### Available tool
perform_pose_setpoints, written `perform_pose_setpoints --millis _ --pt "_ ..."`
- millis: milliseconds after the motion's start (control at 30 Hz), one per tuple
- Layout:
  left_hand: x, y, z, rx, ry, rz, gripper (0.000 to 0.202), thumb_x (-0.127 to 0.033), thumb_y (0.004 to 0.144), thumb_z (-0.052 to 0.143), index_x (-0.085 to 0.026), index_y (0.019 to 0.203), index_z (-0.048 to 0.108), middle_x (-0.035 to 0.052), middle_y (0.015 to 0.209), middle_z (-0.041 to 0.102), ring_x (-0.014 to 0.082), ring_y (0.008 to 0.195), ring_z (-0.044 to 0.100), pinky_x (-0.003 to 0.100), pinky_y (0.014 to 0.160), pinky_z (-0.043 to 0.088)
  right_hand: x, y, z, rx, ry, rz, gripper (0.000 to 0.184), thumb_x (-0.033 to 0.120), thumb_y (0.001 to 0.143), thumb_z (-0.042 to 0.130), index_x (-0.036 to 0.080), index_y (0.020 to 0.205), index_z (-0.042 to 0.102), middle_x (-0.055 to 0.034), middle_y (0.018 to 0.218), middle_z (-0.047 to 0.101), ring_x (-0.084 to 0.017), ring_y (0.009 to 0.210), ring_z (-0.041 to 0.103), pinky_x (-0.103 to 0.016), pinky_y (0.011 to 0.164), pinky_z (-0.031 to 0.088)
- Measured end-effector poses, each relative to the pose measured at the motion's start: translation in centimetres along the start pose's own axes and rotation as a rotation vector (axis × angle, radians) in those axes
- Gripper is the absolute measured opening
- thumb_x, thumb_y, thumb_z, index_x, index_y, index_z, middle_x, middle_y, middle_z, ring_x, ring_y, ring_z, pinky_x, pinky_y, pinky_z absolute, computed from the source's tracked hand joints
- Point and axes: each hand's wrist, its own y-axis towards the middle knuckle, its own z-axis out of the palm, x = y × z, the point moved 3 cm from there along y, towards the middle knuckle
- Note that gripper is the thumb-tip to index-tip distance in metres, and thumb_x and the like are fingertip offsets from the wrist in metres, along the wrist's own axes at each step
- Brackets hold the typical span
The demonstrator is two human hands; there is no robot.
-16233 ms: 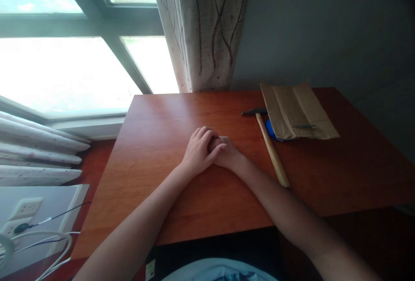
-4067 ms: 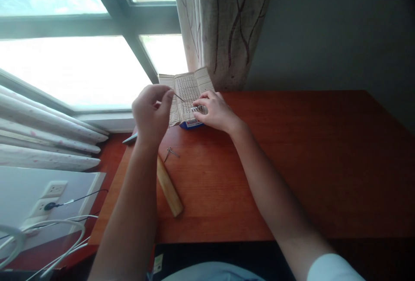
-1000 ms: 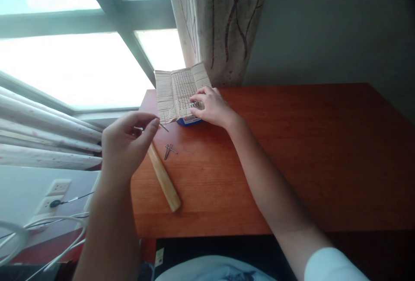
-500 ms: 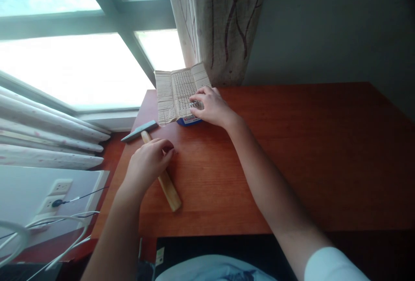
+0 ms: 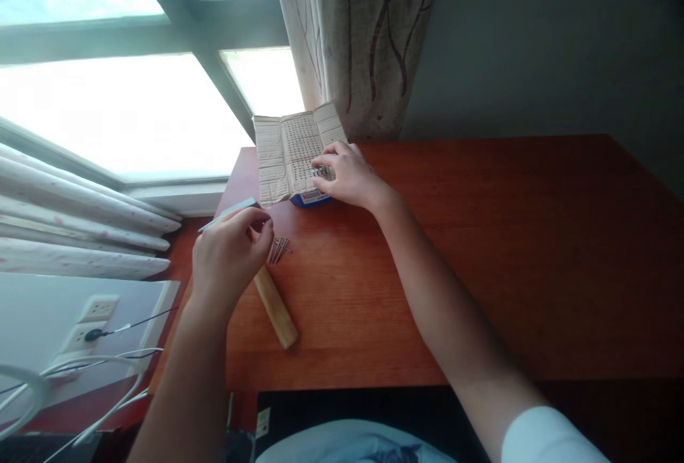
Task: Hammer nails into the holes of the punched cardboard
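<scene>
My right hand (image 5: 350,177) rests on an unfolded cardboard sheet (image 5: 302,139) dotted with rows of small holes. Its thumb and fingers curl around several small metal nails (image 5: 322,172) at the sheet's near side. Under the sheet, part of a blue box (image 5: 311,198) shows. My left hand (image 5: 229,249) hovers over the hammer, thumb and fingertips pinched together; what they hold, if anything, is too small to make out. Beside it a few loose nails (image 5: 278,250) lie on the table. The hammer's wooden handle (image 5: 276,308) points toward me, its head (image 5: 229,212) partly hidden by my left hand.
The brown wooden table (image 5: 481,256) stretches to the right. Behind it are a patterned curtain (image 5: 374,35) and a grey wall (image 5: 534,50). At left stand a window, a white curtain (image 5: 69,221), a wall socket (image 5: 99,310) and white cables (image 5: 128,377).
My left hand has moved a little left and up, uncovering the loose nails on the table. My right hand has stayed at the cardboard.
</scene>
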Motion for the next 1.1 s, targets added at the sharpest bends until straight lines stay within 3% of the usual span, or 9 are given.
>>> perform_pose_setpoints --millis 267,500,667,867,1100 --pt "-2.8 2.0 -1.3 -0.129 -0.191 0.108 0.014 -0.033 0.091 0.062 -0.024 0.093 0.072 0.0006 0.081 0.069 0.0152 0.066 0.061 0.029 0.067 0.045 0.0 -0.1 -0.1 0.007 -0.004 -0.017 0.037 0.03 0.088 0.066 0.021 0.123 0.075 -0.0099 0.133 0.059 -0.03 0.13 0.047 -0.044 0.117 0.039" --pt "-4.9 6.0 0.6 -0.064 -0.212 0.204 0.02 -0.027 0.088 0.061 -0.022 0.102 0.075 0.0047 0.094 0.075 0.0182 0.073 0.066 0.031 0.071 0.047 -0.1 -0.1 -0.1 0.021 0.016 -0.015 0.04 0.029 0.087 0.065 0.021 0.126 0.074 -0.0097 0.134 0.059 -0.03 0.13 0.047 -0.044 0.116 0.039" --pt "-5.3 8.3 2.1 0.001 -0.159 0.187 0.021 -0.027 0.087 0.062 -0.022 0.098 0.078 0.0068 0.094 0.075 0.0205 0.075 0.065 0.032 0.071 0.046 -0.4 -0.1 0.2 0.011 0.021 -0.024 0.037 0.031 0.088 0.065 0.024 0.123 0.076 -0.0094 0.131 0.059 -0.029 0.128 0.048 -0.044 0.114 0.041" --pt "-5.1 9.1 2.6 0.023 -0.209 0.198 0.018 -0.027 0.085 0.064 -0.022 0.092 0.08 0.0064 0.088 0.073 0.0202 0.074 0.063 0.031 0.069 0.045 -0.2 0.0 0.0 0.016 0.022 -0.014 0.038 0.029 0.088 0.064 0.025 0.124 0.075 -0.0087 0.132 0.059 -0.029 0.129 0.047 -0.045 0.113 0.041" --pt "-4.8 8.8 3.2 -0.059 -0.26 0.215 0.018 -0.027 0.087 0.062 -0.022 0.091 0.078 0.0062 0.091 0.072 0.0199 0.078 0.064 0.032 0.074 0.049 -0.1 -0.1 -0.2 0.023 0.026 -0.006 0.038 0.031 0.088 0.064 0.024 0.124 0.075 -0.0097 0.133 0.058 -0.03 0.13 0.046 -0.046 0.114 0.041"
